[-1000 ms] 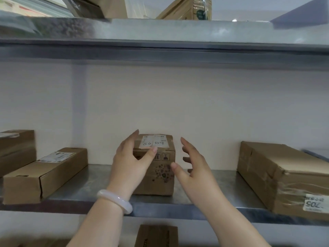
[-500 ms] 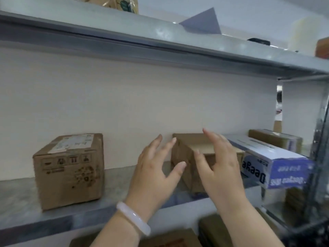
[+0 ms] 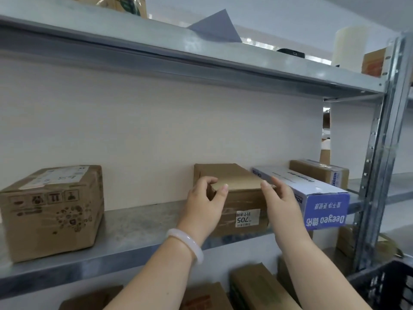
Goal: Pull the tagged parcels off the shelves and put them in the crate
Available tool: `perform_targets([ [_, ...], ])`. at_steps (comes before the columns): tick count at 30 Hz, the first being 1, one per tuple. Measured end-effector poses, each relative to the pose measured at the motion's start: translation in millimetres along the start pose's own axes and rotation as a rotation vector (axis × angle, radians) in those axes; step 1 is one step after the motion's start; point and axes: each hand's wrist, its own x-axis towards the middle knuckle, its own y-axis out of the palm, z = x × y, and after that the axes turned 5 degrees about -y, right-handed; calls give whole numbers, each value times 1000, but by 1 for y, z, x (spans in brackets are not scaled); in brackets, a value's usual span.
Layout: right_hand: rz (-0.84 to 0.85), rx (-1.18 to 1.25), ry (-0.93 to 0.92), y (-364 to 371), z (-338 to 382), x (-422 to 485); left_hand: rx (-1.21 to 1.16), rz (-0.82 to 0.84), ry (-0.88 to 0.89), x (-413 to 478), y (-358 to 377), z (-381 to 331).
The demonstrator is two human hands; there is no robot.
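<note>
Shelf (image 3: 134,249): metal, and it carries the parcel (image 3: 232,182), which sits at its front edge.

Box (image 3: 51,211): brown and closed, with a label on top. It stands well to the left of the parcel on the same shelf.

Blue box (image 3: 312,195): long and closed, just right of the parcel. Whether the two touch, I cannot tell.

Parcel: brown carton, taped shut, contents not visible.

Crate (image 3: 384,287): dark, below and to the right of the parcel. Only a corner is in frame and its inside is hidden.

Lower boxes (image 3: 257,287): closed cartons on the level under the parcel.

Left hand (image 3: 205,206): the grip is closed on the parcel's top left front corner, with fingers curled over the top and thumb on the front edge.

Right hand (image 3: 281,204): the grip is wide, fingers near straight at the parcel's top right edge, thumb tip on the top front edge.

Bracelet (image 3: 185,242): pale, on the left wrist, below the parcel.

Tag (image 3: 248,217): white, reads 705, on the parcel's front face.
</note>
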Motion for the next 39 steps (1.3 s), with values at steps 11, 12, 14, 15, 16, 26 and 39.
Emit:
perform_targets([
  [11, 166, 282, 198, -6, -18, 0, 1, -187, 192, -44, 1, -2],
  [12, 191, 302, 153, -7, -19, -4, -15, -182, 185, -46, -1, -3],
  [14, 221, 306, 22, -9, -18, -12, -47, -187, 177, -48, -4, -5],
  [15, 232, 302, -41, -10, -16, -17, -49, -199, 172, -49, -6, -7],
  [16, 241, 297, -90, -10, -15, -20, -32, -215, 167, -50, -7, -9],
  [26, 218, -88, -635, 5, -14, -53, 84, -136, -125, -59, -16, -24],
  [39, 185, 32, -545, 11, -6, -46, -289, -194, -77, -61, -38, -12],
])
